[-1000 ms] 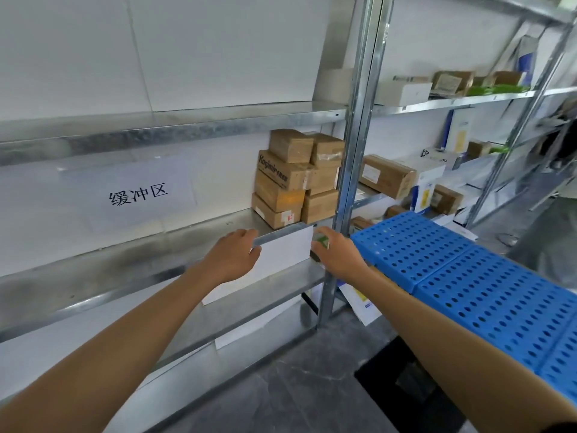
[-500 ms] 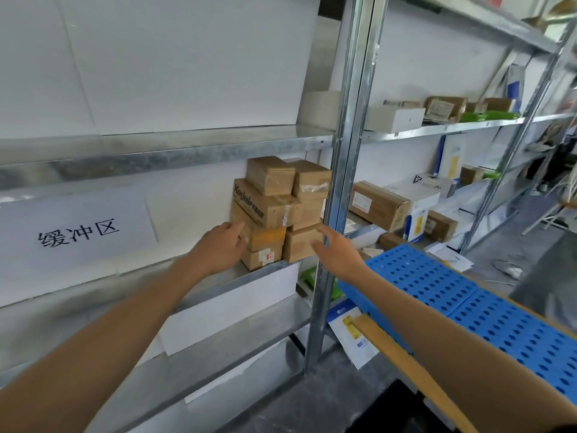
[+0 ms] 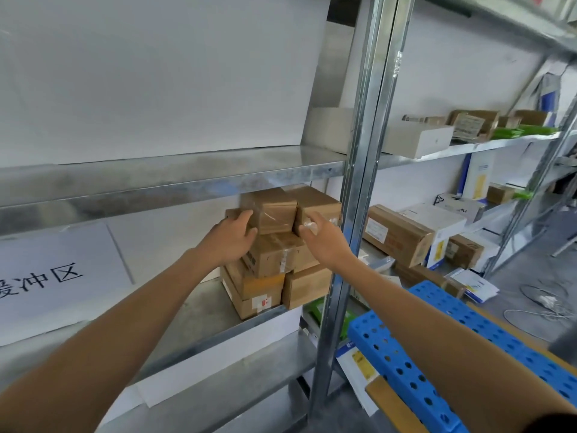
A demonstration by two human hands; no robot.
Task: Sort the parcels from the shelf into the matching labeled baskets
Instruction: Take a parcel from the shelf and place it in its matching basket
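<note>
Several brown cardboard parcels are stacked on the metal shelf. The top left parcel, wrapped in clear tape, sits beside another top parcel. My left hand grips the lower left corner of the top left parcel, fingers on its side and thumb at the front. My right hand reaches up with its fingertips touching the gap between the two top parcels. Below them lies a taped parcel, then two bottom parcels. No labeled basket is in view.
A steel upright stands just right of the stack. More boxes fill the right-hand shelves. A blue perforated crate sits low at the right. A white sign with black characters hangs at the left. Cables lie on the floor.
Both hands rose from the shelf edge to the top of the parcel stack. The view moved closer and upward, and my left hand took hold of the top left parcel.
</note>
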